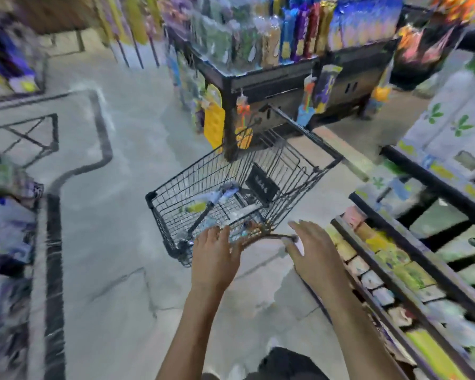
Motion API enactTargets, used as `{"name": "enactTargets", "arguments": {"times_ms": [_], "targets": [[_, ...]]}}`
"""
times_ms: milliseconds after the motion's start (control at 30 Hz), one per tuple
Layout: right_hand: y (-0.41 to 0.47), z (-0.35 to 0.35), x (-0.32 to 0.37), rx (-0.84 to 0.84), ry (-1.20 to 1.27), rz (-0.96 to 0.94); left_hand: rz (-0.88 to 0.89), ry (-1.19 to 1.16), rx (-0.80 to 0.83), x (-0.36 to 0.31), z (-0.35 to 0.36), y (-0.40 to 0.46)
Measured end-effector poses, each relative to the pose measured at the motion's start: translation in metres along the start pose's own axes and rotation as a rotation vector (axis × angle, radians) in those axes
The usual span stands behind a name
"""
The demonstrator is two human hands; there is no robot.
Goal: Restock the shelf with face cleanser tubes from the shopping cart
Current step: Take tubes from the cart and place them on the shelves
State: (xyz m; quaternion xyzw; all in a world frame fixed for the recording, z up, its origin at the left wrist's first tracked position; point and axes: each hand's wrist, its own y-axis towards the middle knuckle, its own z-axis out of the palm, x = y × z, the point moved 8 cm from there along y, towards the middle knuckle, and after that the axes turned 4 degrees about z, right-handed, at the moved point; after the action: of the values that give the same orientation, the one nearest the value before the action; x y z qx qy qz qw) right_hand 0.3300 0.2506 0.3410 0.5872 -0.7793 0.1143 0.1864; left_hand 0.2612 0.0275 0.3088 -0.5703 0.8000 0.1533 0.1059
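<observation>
Our left hand (215, 246) and right hand (311, 248) released, fingers spread above the shopping cart (176, 187) handle, face cleanser tubes (209, 200) inside, shelf (390, 259) at right.

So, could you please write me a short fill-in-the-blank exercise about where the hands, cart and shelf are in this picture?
1. The shopping cart is built of black ____ mesh.
2. Both the left hand and the right hand reach toward the cart's ____.
3. The shelf of boxed goods stands on the person's ____ side.
4. The tubes lie ____ the cart.

Missing words: wire; handle; right; inside
</observation>
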Motion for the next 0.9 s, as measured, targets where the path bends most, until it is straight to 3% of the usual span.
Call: {"name": "enactTargets", "arguments": {"times_ms": [233,667,900], "targets": [[0.064,0.039,0.025,0.113,0.076,-0.05,-0.107,0.037,-0.024,0.052,0.008,0.031],[0.222,0.104,0.024,0.369,0.078,-0.094,-0.262,-0.003,0.172,0.077,0.062,0.159],[0.283,0.159,0.041,0.5,0.04,-0.102,-0.373,-0.045,0.245,0.117,0.096,0.184]]}}
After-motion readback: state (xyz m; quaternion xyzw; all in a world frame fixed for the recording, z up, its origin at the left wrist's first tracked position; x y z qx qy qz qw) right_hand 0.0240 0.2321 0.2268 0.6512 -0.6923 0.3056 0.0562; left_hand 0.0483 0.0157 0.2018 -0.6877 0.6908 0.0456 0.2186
